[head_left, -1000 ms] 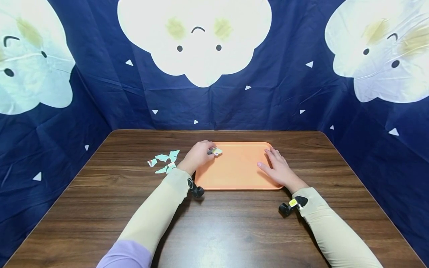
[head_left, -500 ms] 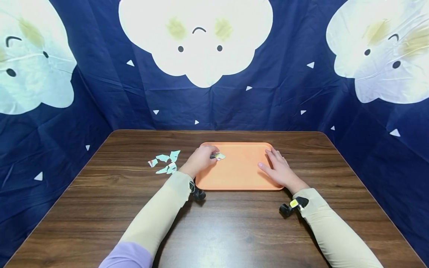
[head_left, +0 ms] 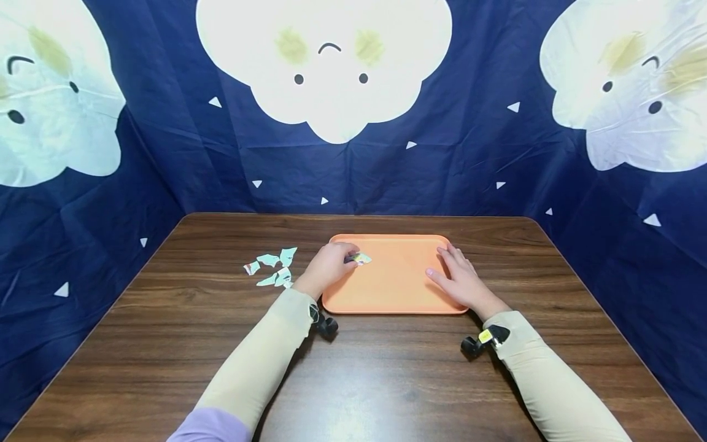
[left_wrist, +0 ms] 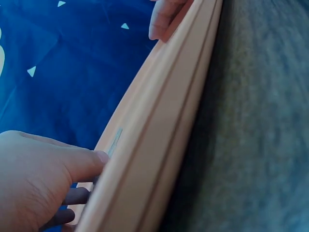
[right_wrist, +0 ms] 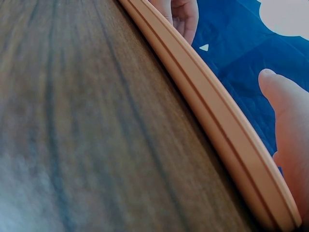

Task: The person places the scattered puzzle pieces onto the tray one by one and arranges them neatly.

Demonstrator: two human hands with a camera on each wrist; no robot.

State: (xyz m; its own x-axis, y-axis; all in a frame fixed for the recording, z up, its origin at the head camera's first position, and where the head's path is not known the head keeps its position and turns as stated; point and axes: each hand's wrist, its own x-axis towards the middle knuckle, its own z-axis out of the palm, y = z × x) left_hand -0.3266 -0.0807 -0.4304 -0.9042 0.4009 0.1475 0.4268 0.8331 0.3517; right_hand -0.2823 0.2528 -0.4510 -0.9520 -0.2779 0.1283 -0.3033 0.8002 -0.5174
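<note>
A torn piece of printed paper sits at the left part of the orange tray. My left hand pinches it between thumb and fingers, low over the tray; in the left wrist view the thumb meets the thin edge of the paper. Whether the paper touches the tray's surface I cannot tell. Over the tray's right rim lies my right hand, fingers spread and thumb stretched inward, holding nothing. The tray's raised side crosses the right wrist view and hides part of that hand.
Several torn scraps of pale green paper lie on the wooden table, left of the tray and close to my left forearm. A dark blue cloth with white clouds hangs behind and along both sides.
My left hand has come slightly nearer and lower over the tray with the paper piece, then stayed almost still. The right hand has kept its place on the tray.
</note>
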